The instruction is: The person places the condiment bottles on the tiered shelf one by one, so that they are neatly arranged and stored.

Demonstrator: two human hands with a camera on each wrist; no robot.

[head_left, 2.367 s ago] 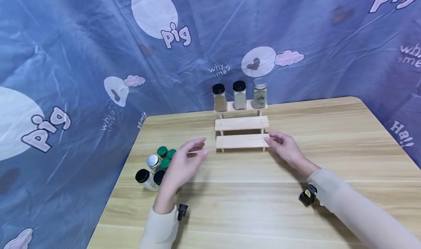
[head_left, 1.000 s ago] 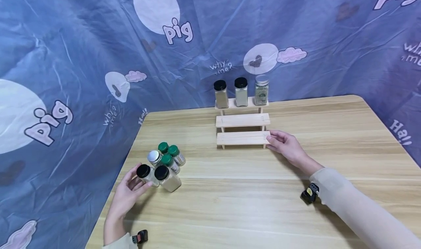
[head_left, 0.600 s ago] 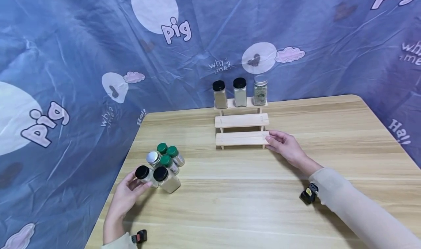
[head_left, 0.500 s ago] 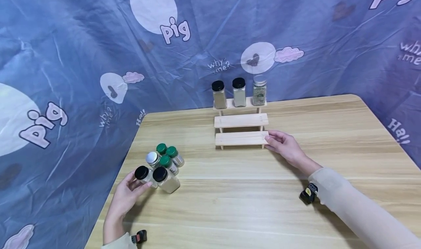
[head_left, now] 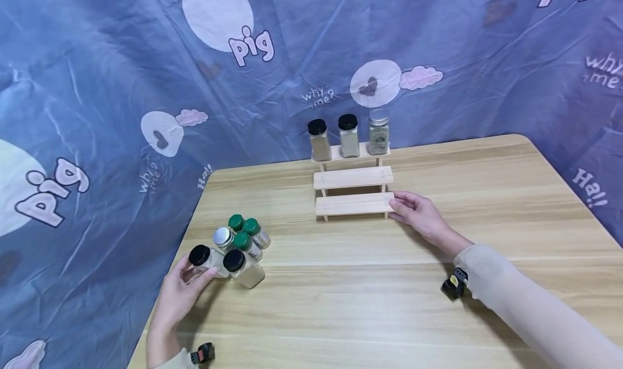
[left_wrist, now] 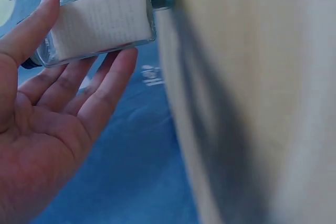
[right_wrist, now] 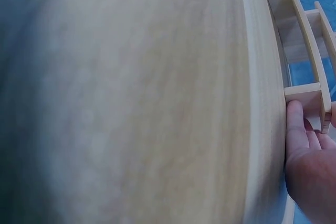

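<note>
At the left of the wooden table (head_left: 316,309), we are seeing the left hand (head_left: 176,298) pinching a pale-filled jar (head_left: 212,262) with a black cap, thumb on one side and fingers on the other; whether its base is touching the table, we are not able to tell. Just beyond, a silver-capped jar (head_left: 223,237) is standing; next come three green-capped bottles (head_left: 258,235), clustering, and a beige-filled jar (head_left: 249,274), also black-capped, sitting nearer us. Farther right, we are listing a three-tier wooden rack (head_left: 353,178), its top shelf bearing three upright jars: brown-filled (head_left: 320,146), white-filled (head_left: 350,143) and green-flaked (head_left: 378,140). At its right end, the right hand (head_left: 422,217) is gripping the lowest shelf (head_left: 352,204), thumb lying on top, fingers reaching below. Behind, a blue printed cloth (head_left: 292,93) is hanging.
</note>
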